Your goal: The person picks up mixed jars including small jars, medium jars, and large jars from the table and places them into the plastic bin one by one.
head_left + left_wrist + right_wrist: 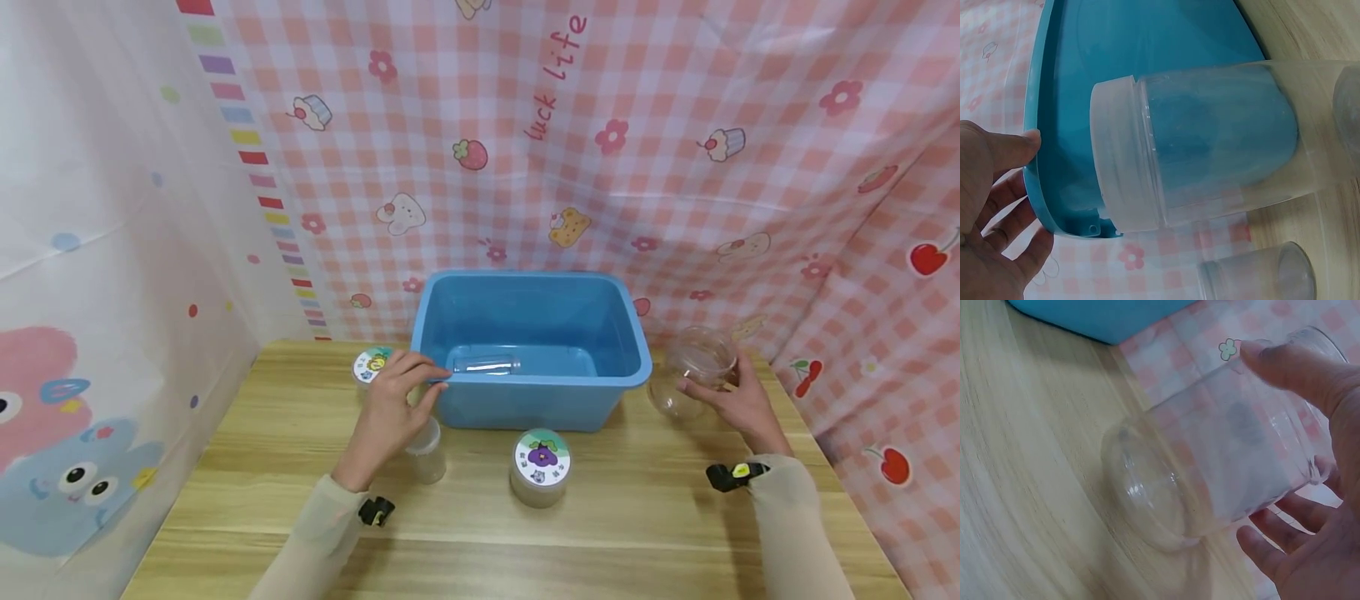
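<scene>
My left hand [393, 408] pinches the front left corner of a blue plastic bin [525, 404], thumb on one side of the rim and fingers on the other. Just below that hand stands a tall clear jar with a whitish lid [427, 454], large in the left wrist view. My right hand [742, 404] curls around a big clear jar [1210, 456] without a lid, its thumb and fingers on opposite sides near the mouth. The jar's base is close to the tabletop; whether it touches is unclear. Inside the bin lies a clear cylindrical container [487, 365].
In front of the bin stands a short jar [542, 467] with an eggplant picture on its lid. Another jar with a picture lid [371, 364] is left of the bin, partly behind my left hand. A pink checked cloth [525, 183] hangs behind the wooden table [600, 542].
</scene>
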Demonstrator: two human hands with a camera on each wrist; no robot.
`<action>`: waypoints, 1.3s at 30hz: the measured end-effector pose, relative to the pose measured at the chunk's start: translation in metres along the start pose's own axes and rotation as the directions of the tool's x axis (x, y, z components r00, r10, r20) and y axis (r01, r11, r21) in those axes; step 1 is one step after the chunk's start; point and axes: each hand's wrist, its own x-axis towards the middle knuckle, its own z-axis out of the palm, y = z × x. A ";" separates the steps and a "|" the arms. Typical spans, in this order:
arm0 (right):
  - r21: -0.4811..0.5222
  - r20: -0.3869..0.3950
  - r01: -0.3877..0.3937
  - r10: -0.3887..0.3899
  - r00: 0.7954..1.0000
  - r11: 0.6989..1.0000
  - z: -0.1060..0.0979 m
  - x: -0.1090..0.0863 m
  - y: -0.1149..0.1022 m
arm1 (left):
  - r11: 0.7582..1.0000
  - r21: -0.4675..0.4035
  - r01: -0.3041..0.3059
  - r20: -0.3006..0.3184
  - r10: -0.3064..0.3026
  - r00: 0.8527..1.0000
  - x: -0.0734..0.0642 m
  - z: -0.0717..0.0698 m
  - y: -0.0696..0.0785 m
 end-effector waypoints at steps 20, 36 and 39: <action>-0.031 -0.051 0.011 -0.013 0.999 0.999 0.005 -0.004 0.000 | 1.000 0.007 -0.003 -0.008 0.003 1.000 0.000 0.000 -0.001; -0.084 -0.107 0.087 -0.095 0.990 0.993 -0.004 -0.014 -0.019 | 1.000 0.013 0.014 -0.007 -0.014 1.000 0.000 0.000 -0.001; -0.078 -0.111 0.085 -0.093 0.989 0.993 -0.007 -0.018 -0.025 | 1.000 0.012 0.015 -0.005 -0.015 1.000 0.000 0.001 0.000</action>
